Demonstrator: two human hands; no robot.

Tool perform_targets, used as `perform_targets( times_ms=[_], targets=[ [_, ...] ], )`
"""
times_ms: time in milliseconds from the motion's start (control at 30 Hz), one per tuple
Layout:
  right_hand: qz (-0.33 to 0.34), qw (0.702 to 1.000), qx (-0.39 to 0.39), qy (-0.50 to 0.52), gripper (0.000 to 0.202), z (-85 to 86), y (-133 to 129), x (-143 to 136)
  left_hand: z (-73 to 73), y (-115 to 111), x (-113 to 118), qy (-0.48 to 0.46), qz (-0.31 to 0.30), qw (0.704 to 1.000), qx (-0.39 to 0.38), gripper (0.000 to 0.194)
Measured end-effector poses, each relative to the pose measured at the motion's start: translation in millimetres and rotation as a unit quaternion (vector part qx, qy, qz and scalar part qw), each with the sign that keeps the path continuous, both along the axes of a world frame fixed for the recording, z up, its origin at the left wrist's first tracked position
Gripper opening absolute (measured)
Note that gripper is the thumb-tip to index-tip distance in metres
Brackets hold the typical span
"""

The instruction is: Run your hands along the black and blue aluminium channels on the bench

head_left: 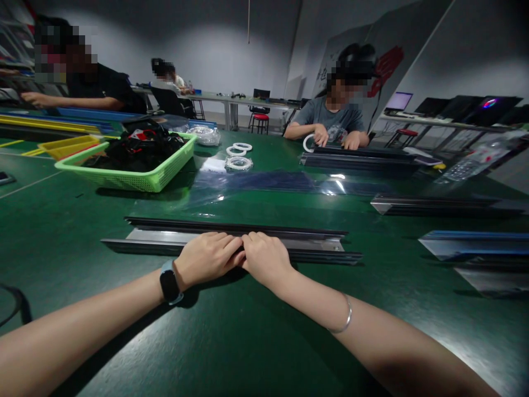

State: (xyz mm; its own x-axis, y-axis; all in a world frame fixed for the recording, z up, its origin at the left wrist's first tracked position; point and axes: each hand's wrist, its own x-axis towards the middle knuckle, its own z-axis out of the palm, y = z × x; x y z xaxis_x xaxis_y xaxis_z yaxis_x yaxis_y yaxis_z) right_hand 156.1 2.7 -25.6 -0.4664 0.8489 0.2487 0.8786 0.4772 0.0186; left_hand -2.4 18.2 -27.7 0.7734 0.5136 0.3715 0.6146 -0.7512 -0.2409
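Note:
A dark metal profile [152, 237], a long channel with a silvery inner face and raised black edges, lies lengthwise across the green table in front of me. My left hand [207, 257] is closed over its near edge, just left of the middle. Right beside it, my right hand [266, 257] grips the same edge, and the two hands touch at the thumbs and index fingers. The fingertips are partly hidden inside the channel and behind the knuckles. Whether anything small is pinched between the thumbs cannot be made out.
Beyond the profile lies clear plastic film [264, 182]. A green basket [176, 165] of dark items stands back left, near white tape rolls [238, 163]. More profiles [475, 242] lie on the right. Across the table, a co-worker [343, 113] handles another dark profile [355, 159].

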Motion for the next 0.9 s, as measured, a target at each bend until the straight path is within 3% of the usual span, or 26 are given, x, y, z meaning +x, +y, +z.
perform_targets(
  times_ms=[633,900],
  targets=[
    [0.001,1.000,0.009,-0.007,0.007,-0.5,0.9,0.3,-2.8,2.4,1.6,0.003,0.002,1.000,0.023,0.025],
    [-0.011,0.999,0.046,0.004,0.037,8.3,-3.7,10.8,-1.7,1.3,-10.1,-0.045,0.065,0.996,0.039,0.034]
  ],
)
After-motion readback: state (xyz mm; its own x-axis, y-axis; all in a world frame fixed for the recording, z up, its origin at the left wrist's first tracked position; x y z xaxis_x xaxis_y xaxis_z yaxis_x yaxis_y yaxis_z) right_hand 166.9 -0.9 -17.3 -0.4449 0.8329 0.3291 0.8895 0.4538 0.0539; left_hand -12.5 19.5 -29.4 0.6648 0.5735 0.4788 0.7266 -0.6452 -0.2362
